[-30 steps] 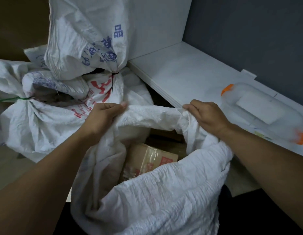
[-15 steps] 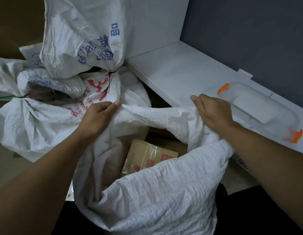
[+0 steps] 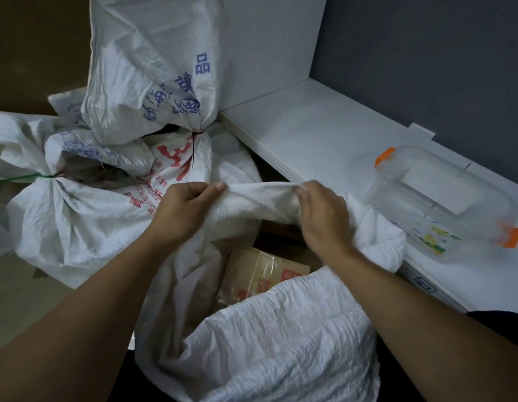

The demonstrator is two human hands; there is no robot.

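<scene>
A white woven sack [image 3: 284,343] stands open in front of me, its mouth wide. Inside lies a brown cardboard box [image 3: 260,271] with red print, partly hidden by the sack's near wall. My left hand [image 3: 185,210] grips the far rim of the sack, thumb on top. My right hand [image 3: 321,216] pinches the same rim a short way to the right. The stretch of rim between my hands is bunched into a taut roll.
Several tied white sacks [image 3: 86,216] with blue and red print are piled at the left and back. A white shelf [image 3: 318,140] runs along the right, holding a clear plastic box [image 3: 449,204] with orange latches. A grey wall rises behind it.
My right hand has slid left along the rim toward my left hand, gathering the fabric between them. The sack's mouth has narrowed at the far side.
</scene>
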